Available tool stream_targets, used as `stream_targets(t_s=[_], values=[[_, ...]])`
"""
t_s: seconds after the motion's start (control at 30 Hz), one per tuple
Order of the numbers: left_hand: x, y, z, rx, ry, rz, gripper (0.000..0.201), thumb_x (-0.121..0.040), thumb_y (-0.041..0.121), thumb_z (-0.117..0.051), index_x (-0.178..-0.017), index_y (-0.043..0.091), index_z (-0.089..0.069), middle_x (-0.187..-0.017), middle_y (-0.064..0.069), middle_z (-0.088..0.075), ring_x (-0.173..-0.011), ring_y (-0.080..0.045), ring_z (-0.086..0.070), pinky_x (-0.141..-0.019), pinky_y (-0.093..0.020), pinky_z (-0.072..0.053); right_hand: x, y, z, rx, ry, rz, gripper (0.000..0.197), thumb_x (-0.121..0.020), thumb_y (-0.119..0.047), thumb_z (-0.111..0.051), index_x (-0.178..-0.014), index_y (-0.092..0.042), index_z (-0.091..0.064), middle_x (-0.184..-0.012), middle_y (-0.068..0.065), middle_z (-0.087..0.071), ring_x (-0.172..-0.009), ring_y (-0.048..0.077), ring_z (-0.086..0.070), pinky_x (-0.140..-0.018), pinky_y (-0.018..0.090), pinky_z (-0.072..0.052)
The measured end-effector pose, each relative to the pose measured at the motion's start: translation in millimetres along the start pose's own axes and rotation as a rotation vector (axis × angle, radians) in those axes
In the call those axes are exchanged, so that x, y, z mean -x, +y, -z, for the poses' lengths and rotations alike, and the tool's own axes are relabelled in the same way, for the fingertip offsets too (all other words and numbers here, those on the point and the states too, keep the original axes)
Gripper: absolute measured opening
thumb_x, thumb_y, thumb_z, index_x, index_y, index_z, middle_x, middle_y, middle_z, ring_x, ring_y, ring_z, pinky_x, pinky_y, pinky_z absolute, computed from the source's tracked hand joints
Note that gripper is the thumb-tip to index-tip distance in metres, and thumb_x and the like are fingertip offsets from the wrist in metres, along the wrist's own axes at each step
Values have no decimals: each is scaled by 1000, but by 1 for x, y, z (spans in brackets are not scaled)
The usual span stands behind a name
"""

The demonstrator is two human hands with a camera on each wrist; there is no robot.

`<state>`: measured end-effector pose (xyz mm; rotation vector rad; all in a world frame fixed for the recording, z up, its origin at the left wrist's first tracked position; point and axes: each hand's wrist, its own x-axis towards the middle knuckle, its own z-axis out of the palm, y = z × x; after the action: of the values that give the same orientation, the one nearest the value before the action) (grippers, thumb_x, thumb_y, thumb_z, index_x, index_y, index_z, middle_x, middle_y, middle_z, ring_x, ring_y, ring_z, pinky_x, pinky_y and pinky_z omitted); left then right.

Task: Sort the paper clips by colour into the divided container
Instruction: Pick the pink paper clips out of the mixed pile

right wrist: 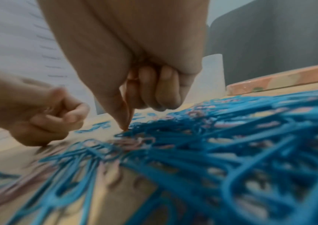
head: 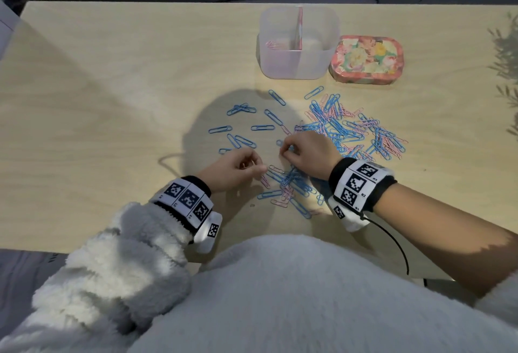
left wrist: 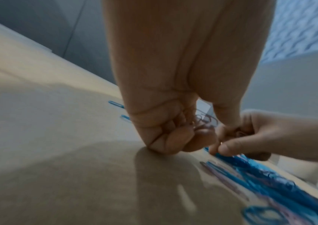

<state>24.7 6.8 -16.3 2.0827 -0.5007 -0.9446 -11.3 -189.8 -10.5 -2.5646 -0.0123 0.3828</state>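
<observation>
Head view: a pale wooden desk carrying a mixed heap of blue and pink wire paper clips, which runs from mid-desk down to the near edge between the two hands; loose blue clips lie just left of it. Toward the far edge stands a translucent, square plastic container with a central divider; a few pink clips already lie in its left compartment, and the right one looks empty. A floral-printed tin sits just beside the container, on its right.

The left hand is curled into a loose fist, knuckles resting on the desk; the left wrist view shows thin pinkish wire loops gathered inside the curled fingers, a detail the head view does not resolve. The right hand has thumb and forefinger pressed together at the heap's edge; the right wrist view shows the fingertips meeting on the clips, though blur hides which colour is pinched.

The clips are probably light, springy and prone to interlocking; each is best taken by a free rounded end and drawn clear of its neighbours.
</observation>
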Motion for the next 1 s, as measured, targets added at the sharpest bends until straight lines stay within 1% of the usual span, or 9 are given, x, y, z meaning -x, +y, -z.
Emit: stream_targets(t_s=[0.1, 0.23, 0.3, 0.43, 0.57, 0.67, 0.73, 0.83, 1.0], values=[[0, 0, -2, -161, -11, -69, 8, -90, 22, -56, -82, 21, -57, -64, 9, -52, -59, -6, -46, -58, -18, -36, 0, 0, 3, -23, -21, -16, 18, -85, -21, -54, -95, -21, -69, -60, -13, -43, -82, 19, -55, -69, 25, -31], [1, 2, -6, -321, 4, -141, 15, -80, 25, -68, -90, 17, -60, -66, 13, -48, -61, -3, -45, -58, -12, -34, 5, -9, -5, 36, -87, 13, 15, -82, -28, -62, -93, -20, -67, -85, -3, -63, -92, 17, -57, -70, 24, -32], [1, 2, -8, -466, -12, -174, 18, -78, 27, -69, -91, 17, -61, -73, 13, -47, -69, -7, -44, -62, -17, -31, 4, -11, -11, 61, -110, 1, 12, -82, -28, -63, -90, -20, -66, -97, -1, -67, -97, 19, -59, -70, 25, -34], [2, 2, -7, -583, -21, -159, 19, -82, 31, -64, -92, 15, -62, -85, 4, -49, -79, -15, -49, -68, -27, -37, -4, -11, -9, 73, -202, -48, 11, -84, -20, -57, -85, -14, -66, -94, 2, -69, -92, 22, -62, -68, 28, -39], [4, 2, -4, -736, 17, -191, 23, -92, 31, -50, -101, 12, -59, -102, -4, -58, -94, -22, -56, -70, -31, -39, -16, -8, 7, 11, -241, -53, 19, -82, -14, -55, -76, 2, -63, -81, 16, -68, -74, 28, -61, -59, 27, -40], [4, -2, 0, -729, 41, -211, 23, -93, 30, -48, -100, 11, -59, -104, -5, -59, -95, -24, -58, -73, -35, -44, -39, -12, 44, -220, -143, -56, 18, -82, -9, -54, -69, 4, -56, -69, 14, -52, -63, 19, -45, -54, 26, -34], [4, -7, 1, -658, 50, -221, 23, -92, 32, -48, -95, 12, -59, -99, -5, -61, -92, -24, -59, -75, -35, -45, -62, -16, 78, -302, -48, -57, 20, -84, -8, -54, -72, 7, -59, -70, 12, -56, -55, 14, -47, -46, 20, -36], [1, -4, 3, -615, 78, -220, 20, -93, 31, -48, -95, 13, -58, -97, -5, -61, -89, -24, -58, -75, -33, -43, -100, -24, 120, -345, 108, -57, 15, -82, -7, -54, -67, -8, -58, -63, 4, -60, -44, 0, -52, -37, 8, -36], [-16, 26, 21, -604, 153, -264, 21, -94, 30, -47, -94, 11, -56, -85, 0, -50, -72, -17, -47, -63, -23, -28, -158, -33, 139, -397, 162, -155, 25, -83, -1, -53, -63, -14, -48, -65, 8, -59, -52, 13, -56, -40, 17, -47]])
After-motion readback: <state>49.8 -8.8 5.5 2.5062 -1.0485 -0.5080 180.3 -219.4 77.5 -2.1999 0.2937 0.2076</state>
